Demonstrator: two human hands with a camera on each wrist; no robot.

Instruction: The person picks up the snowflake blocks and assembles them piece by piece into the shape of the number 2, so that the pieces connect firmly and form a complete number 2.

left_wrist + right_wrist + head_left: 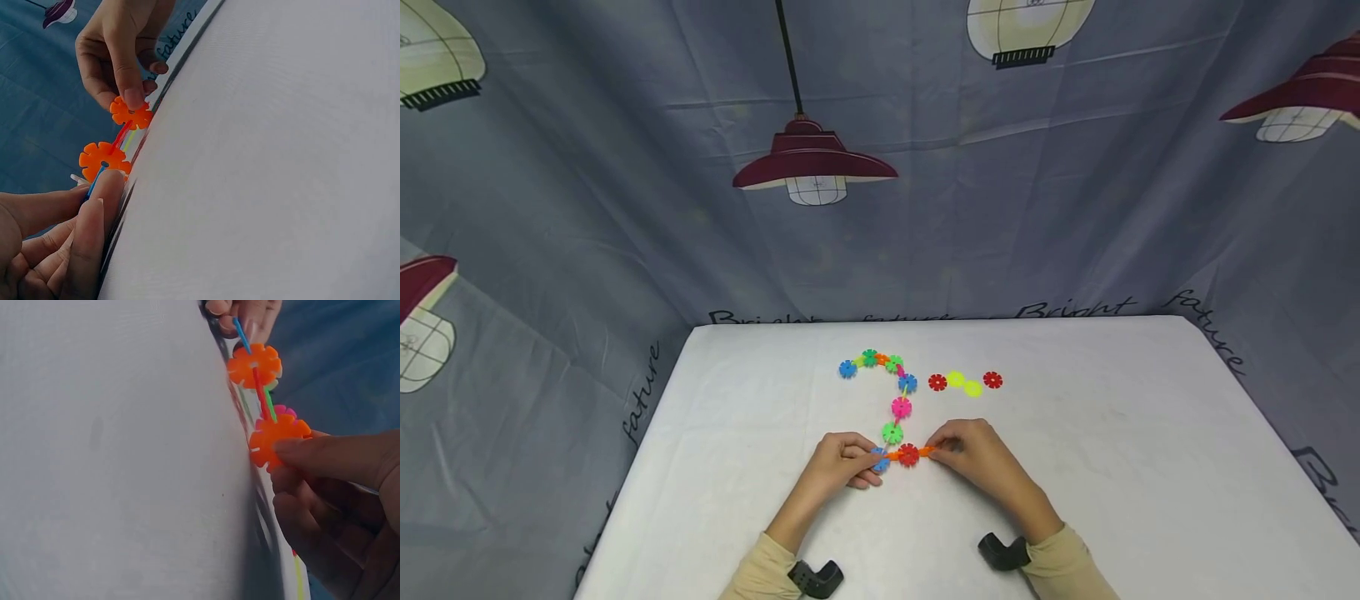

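Observation:
A chain of notched plastic flower discs curves over the white table [1150, 467]. At its near end, my left hand [841, 462] pinches a blue disc [881, 463] between thumb and fingers. My right hand [973, 450] pinches an orange disc [926, 451], its thumb flat on the face in the right wrist view. Between the hands a red disc [908, 455] joins that piece to another orange disc [94, 156], which is slotted into the blue one. Beyond the hands the chain runs through a green disc [892, 433] and a pink disc [902, 407].
The chain's far end bends left to a blue disc [847, 369]. Right of it lie a red disc [937, 382], two yellow discs [973, 389] and another red disc [992, 380]. A grey lamp-printed curtain [925, 242] stands behind the table.

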